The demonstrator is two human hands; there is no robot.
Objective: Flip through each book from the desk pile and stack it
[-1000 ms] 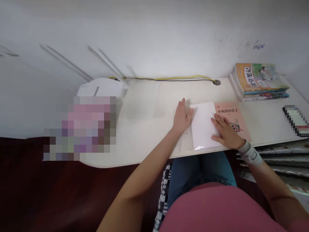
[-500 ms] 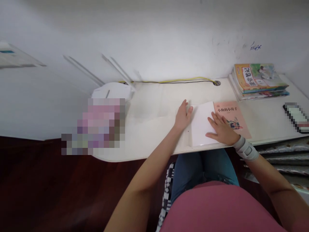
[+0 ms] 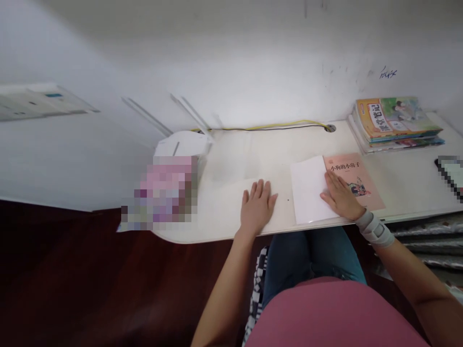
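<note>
A thin booklet (image 3: 354,180) lies open on the white desk (image 3: 253,154), its pink title page to the right and its white cover (image 3: 307,193) folded out flat to the left. My right hand (image 3: 340,197) rests flat across the fold, fingers stretched out, with a grey wrist band behind it. My left hand (image 3: 256,207) lies palm down on the bare desk to the left of the booklet, fingers apart, holding nothing.
A stack of colourful books (image 3: 394,123) sits at the back right corner. A yellow and black cable (image 3: 267,126) runs along the wall to a hole in the desk. A blurred pink object (image 3: 162,193) stands at the left end, a blurred device (image 3: 452,173) at the right edge.
My left hand has left the booklet's left edge and slid left and toward me onto the bare desk. My right hand stays on the booklet. The view has shifted slightly.
</note>
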